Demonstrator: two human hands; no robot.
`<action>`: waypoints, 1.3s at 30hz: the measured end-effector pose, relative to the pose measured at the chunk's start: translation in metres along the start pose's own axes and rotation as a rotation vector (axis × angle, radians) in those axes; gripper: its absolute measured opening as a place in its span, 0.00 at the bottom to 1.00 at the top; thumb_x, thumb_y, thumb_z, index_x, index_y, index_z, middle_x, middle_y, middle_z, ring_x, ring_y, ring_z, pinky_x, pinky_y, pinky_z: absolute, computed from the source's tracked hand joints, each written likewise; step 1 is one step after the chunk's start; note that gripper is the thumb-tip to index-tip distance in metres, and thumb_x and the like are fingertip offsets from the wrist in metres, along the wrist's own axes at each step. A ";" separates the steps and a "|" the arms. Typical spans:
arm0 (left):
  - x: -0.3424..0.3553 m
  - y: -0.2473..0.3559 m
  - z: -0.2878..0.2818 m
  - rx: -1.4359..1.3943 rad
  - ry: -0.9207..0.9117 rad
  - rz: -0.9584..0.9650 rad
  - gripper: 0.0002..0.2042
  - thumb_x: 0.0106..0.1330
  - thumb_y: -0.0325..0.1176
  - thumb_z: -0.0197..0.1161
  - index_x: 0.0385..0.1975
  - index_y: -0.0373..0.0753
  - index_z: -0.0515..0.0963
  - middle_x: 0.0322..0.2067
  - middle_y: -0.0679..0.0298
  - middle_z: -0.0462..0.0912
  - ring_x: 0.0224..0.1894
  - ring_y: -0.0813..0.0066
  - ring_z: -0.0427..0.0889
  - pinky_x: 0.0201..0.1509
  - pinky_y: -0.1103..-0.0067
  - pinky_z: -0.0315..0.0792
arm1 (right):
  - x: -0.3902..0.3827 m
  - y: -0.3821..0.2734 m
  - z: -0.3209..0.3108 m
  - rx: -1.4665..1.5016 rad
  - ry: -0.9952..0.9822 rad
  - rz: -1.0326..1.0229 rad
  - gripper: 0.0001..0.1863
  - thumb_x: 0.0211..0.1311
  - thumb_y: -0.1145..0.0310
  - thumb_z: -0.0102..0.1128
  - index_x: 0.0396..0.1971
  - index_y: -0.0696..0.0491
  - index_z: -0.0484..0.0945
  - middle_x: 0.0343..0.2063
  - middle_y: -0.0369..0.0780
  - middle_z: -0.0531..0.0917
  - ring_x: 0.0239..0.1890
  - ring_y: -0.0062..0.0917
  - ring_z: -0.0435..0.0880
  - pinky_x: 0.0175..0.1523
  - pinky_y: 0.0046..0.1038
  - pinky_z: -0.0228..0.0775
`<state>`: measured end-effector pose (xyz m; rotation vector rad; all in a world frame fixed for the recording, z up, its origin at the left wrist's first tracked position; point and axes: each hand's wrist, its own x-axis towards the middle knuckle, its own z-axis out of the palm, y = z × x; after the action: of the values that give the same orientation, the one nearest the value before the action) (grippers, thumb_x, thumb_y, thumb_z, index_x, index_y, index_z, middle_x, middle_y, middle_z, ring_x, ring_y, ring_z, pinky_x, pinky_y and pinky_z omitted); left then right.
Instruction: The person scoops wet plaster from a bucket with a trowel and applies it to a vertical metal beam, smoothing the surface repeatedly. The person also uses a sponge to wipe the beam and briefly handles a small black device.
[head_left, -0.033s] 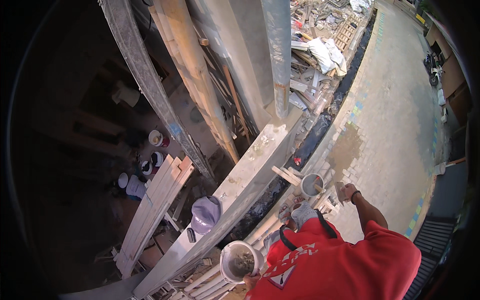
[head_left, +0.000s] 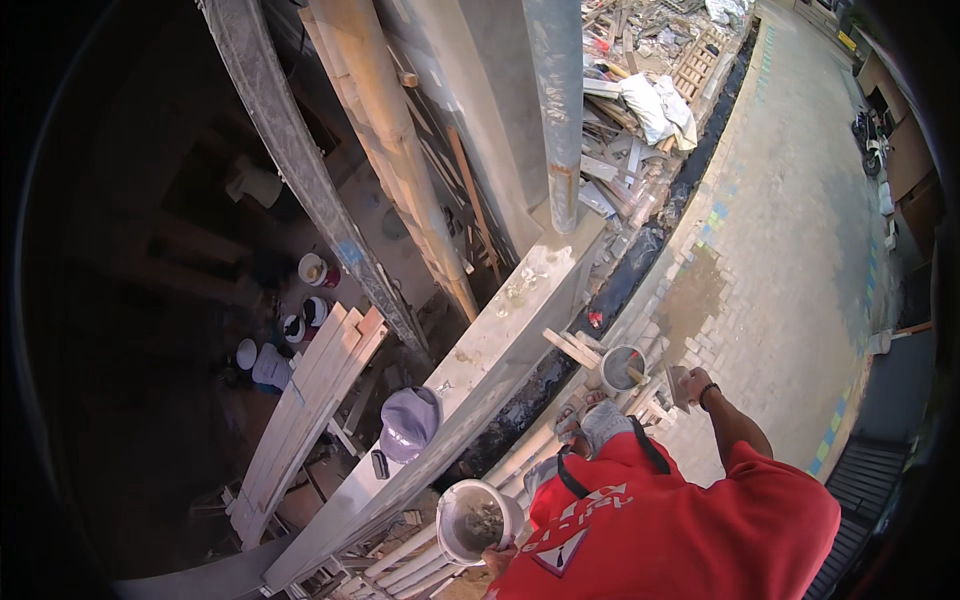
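Observation:
My left hand (head_left: 497, 558) grips a white bucket (head_left: 449, 521) by its rim; grey wet mix lies inside. My right hand (head_left: 693, 385) is closed on a trowel (head_left: 676, 390), held out over the right side near a second bucket (head_left: 608, 382), which has something stick-like in it. Beside the held bucket runs a pale concrete ledge (head_left: 470, 370), carrying a lilac bag-like item (head_left: 406, 428) and a small dark object (head_left: 380, 464). My sandalled feet (head_left: 575, 418) show above my red shirt, among light poles.
Left, planks (head_left: 300, 430), a leaning board (head_left: 280, 130) and bamboo poles (head_left: 400, 170) border a dark interior with several containers. A metal pipe (head_left: 560, 110) stands on the ledge. Right are a dark gutter (head_left: 620, 285), rubble (head_left: 640, 110), a paved lane (head_left: 780, 200) and a motorbike (head_left: 868, 140).

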<state>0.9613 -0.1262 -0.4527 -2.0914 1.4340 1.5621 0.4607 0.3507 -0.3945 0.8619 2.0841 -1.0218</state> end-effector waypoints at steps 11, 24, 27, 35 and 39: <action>-0.058 0.000 0.031 -1.119 -0.016 -0.546 0.13 0.60 0.31 0.58 0.42 0.32 0.74 0.38 0.62 0.81 0.40 0.75 0.75 0.40 0.72 0.72 | 0.047 -0.039 -0.013 -0.172 -0.253 -0.085 0.20 0.49 0.66 0.65 0.43 0.55 0.77 0.33 0.45 0.81 0.29 0.34 0.81 0.24 0.37 0.76; -0.145 -0.052 0.101 -1.837 0.439 -0.509 0.25 0.51 0.23 0.47 0.53 0.38 0.61 0.54 0.55 0.68 0.55 0.52 0.70 0.55 0.50 0.68 | 0.111 -0.134 0.023 -0.286 -0.464 -0.135 0.10 0.60 0.60 0.52 0.36 0.50 0.76 0.29 0.36 0.78 0.29 0.31 0.78 0.22 0.38 0.68; -0.140 -0.055 0.122 -1.898 0.559 -0.529 0.26 0.49 0.21 0.47 0.54 0.37 0.61 0.56 0.55 0.66 0.55 0.51 0.70 0.57 0.49 0.67 | 0.109 -0.168 0.035 -0.383 -0.444 -0.183 0.10 0.60 0.60 0.52 0.36 0.50 0.75 0.28 0.37 0.78 0.28 0.30 0.78 0.21 0.37 0.67; -0.153 -0.056 0.101 -1.889 0.589 -0.555 0.24 0.55 0.22 0.48 0.55 0.34 0.60 0.53 0.48 0.66 0.50 0.48 0.75 0.46 0.50 0.74 | 0.087 -0.195 0.099 -0.548 -0.442 -0.250 0.11 0.60 0.60 0.52 0.36 0.50 0.75 0.28 0.37 0.78 0.26 0.30 0.77 0.19 0.35 0.67; -0.146 -0.046 0.082 -1.859 0.636 -0.620 0.22 0.54 0.22 0.47 0.53 0.34 0.62 0.48 0.50 0.70 0.43 0.50 0.79 0.40 0.49 0.76 | 0.054 -0.200 0.124 -0.600 -0.422 -0.304 0.11 0.60 0.60 0.52 0.36 0.50 0.75 0.27 0.37 0.78 0.25 0.30 0.77 0.17 0.34 0.67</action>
<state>0.9433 0.0343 -0.3885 -3.2817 -1.5141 2.0784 0.3065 0.1659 -0.4153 0.0240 2.0024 -0.5876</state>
